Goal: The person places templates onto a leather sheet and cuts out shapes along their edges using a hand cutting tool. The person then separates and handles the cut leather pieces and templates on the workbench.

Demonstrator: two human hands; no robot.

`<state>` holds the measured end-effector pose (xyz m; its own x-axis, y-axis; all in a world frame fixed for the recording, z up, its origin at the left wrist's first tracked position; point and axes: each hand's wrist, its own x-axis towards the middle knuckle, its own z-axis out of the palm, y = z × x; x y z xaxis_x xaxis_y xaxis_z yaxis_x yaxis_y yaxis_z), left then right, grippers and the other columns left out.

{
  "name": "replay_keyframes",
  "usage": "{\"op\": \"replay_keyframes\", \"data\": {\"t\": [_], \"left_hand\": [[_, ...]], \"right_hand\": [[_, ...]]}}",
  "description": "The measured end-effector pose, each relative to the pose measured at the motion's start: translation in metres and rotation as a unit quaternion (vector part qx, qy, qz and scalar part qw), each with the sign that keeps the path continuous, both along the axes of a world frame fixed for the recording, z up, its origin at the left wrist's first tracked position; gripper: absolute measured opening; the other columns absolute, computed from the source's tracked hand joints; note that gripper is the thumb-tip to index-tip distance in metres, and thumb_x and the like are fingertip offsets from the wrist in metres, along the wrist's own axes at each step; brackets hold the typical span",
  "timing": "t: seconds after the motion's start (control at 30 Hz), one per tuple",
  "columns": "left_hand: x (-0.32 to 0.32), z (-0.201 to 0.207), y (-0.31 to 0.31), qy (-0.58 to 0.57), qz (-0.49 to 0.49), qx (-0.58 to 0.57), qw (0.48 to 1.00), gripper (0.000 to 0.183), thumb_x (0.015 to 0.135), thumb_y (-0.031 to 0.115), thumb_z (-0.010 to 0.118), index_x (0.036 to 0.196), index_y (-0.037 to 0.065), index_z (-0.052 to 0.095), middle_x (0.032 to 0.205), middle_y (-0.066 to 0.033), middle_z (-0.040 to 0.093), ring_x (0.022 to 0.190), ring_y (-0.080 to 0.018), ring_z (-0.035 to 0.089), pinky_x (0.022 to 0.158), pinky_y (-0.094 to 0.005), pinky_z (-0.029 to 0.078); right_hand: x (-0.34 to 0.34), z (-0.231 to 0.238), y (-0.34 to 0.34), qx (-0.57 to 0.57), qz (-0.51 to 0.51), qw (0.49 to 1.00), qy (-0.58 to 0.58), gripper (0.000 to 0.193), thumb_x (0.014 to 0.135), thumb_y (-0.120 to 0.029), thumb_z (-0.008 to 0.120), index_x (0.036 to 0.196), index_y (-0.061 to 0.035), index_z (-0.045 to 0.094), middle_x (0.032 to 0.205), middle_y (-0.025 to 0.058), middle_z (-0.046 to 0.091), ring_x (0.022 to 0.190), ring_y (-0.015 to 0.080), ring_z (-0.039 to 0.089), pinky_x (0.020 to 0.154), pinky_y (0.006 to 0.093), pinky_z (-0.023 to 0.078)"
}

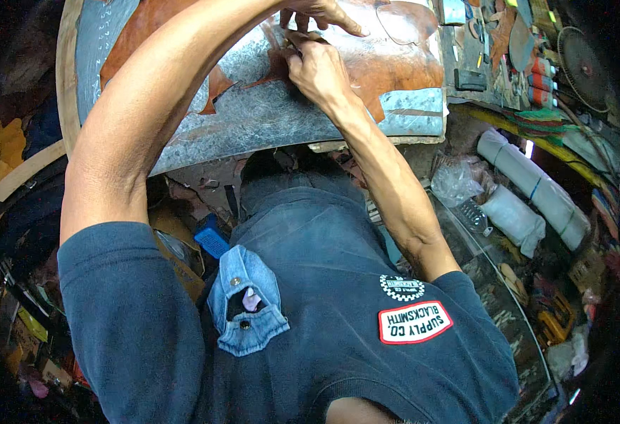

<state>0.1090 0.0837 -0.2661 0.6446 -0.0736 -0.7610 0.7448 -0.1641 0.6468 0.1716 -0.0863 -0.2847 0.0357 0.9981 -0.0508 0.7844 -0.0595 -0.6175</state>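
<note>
Brown leather [395, 67] with an uneven cut edge lies over a worn grey-blue worktop [211, 145], and glare whitens part of its surface. My left hand [320, 10] reaches across from the upper left, cut off by the top of the picture. Its fingers are apart and point down at the leather, with the thumb stretched to the right. Close below it, my right hand [318, 69] is closed low over the leather beside a narrow brown tongue of it. The curled fingers hide whatever they grip.
Right of the worktop are a black block [470, 80], red-banded containers [542, 81] and a round dark grille [582, 71]. Below these lie a long white wrapped roll [533, 187] and a clear plastic bag [457, 180]. A blue plastic piece [212, 242] sits under the worktop's front edge.
</note>
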Motion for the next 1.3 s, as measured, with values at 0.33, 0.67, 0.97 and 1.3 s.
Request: {"op": "replay_keyframes", "data": {"t": [0.33, 0.67, 0.97, 1.3], "left_hand": [[0.008, -0.009, 0.0, -0.042, -0.014, 0.061, 0.997, 0.107, 0.078, 0.082, 0.051, 0.153, 0.009, 0.028, 0.158, -0.0165, 0.026, 0.139, -0.0379, 0.037, 0.114, -0.0467, 0.03], [0.007, -0.004, -0.008, -0.045, -0.028, 0.105, 0.993, 0.107, 0.078, 0.082, 0.051, 0.153, 0.009, 0.028, 0.158, -0.0163, 0.026, 0.139, -0.0379, 0.036, 0.114, -0.0467, 0.03], [0.002, 0.014, -0.01, -0.047, -0.036, 0.152, 0.987, 0.107, 0.078, 0.081, 0.051, 0.153, 0.009, 0.027, 0.158, -0.016, 0.026, 0.139, -0.0379, 0.036, 0.114, -0.0467, 0.03], [-0.004, 0.024, -0.014, -0.05, -0.049, 0.199, 0.978, 0.107, 0.078, 0.081, 0.051, 0.153, 0.009, 0.027, 0.158, -0.0157, 0.026, 0.14, -0.0379, 0.035, 0.115, -0.0467, 0.03]], "right_hand": [[0.005, -0.035, 0.005, 0.018, -0.015, 0.995, -0.096, 0.035, 0.082, -0.014, 0.058, 0.115, -0.008, 0.068, 0.1, 0.024, 0.068, 0.091, 0.042, 0.066, 0.084, 0.0477, 0.053], [-0.009, -0.017, 0.008, 0.026, -0.011, 0.993, -0.115, 0.027, 0.088, -0.019, 0.057, 0.111, -0.0089, 0.068, 0.095, 0.0236, 0.068, 0.088, 0.0411, 0.067, 0.08, 0.0495, 0.053], [-0.013, -0.017, 0.009, 0.03, -0.02, 0.995, -0.095, 0.025, 0.088, -0.016, 0.058, 0.109, -0.0075, 0.069, 0.092, 0.0252, 0.068, 0.086, 0.0417, 0.067, 0.079, 0.0483, 0.054], [-0.014, -0.01, 0.004, -0.038, -0.018, 0.994, -0.102, 0.02, 0.09, -0.017, 0.058, 0.103, -0.0062, 0.069, 0.093, 0.0269, 0.067, 0.089, 0.0431, 0.066, 0.08, 0.0492, 0.052]]}}
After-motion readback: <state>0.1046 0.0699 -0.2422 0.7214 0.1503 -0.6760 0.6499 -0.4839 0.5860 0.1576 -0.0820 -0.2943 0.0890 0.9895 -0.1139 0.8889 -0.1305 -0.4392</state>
